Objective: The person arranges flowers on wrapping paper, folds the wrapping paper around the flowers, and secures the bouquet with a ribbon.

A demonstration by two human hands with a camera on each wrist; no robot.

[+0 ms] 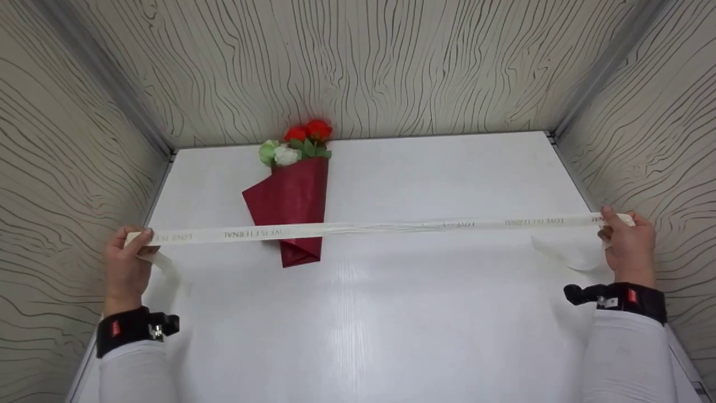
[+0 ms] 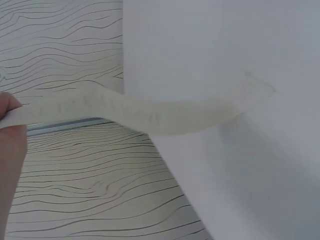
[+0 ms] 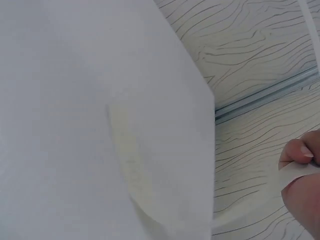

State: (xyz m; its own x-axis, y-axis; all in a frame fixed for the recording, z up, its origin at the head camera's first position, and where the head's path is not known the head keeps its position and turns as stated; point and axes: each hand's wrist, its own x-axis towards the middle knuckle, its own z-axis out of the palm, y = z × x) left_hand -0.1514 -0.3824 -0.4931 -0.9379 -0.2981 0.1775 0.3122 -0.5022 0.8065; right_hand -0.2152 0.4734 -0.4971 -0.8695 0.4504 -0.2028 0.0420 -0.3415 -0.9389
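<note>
A cream ribbon (image 1: 391, 226) with printed lettering stretches nearly straight across the head view, creased along its middle. At its left part, my left hand (image 1: 127, 263) pinches it between thumb and fingers, and a loose tail (image 2: 180, 118) hangs down toward the table. My right hand (image 1: 629, 246) pinches the other side, with another loose tail (image 3: 132, 175) curling below it. Behind the ribbon lies a bouquet (image 1: 296, 193) in dark red wrapping, its red, white and green flowers (image 1: 302, 140) toward the back wall. The ribbon overlaps the lower wrapping in the head view.
The white table (image 1: 358, 324) is bounded at the back by a wood-grain patterned wall (image 1: 358, 67). Similar panels stand at the left (image 1: 45, 168) and right (image 1: 671, 129), with grey metal strips (image 1: 106, 73) at the corners.
</note>
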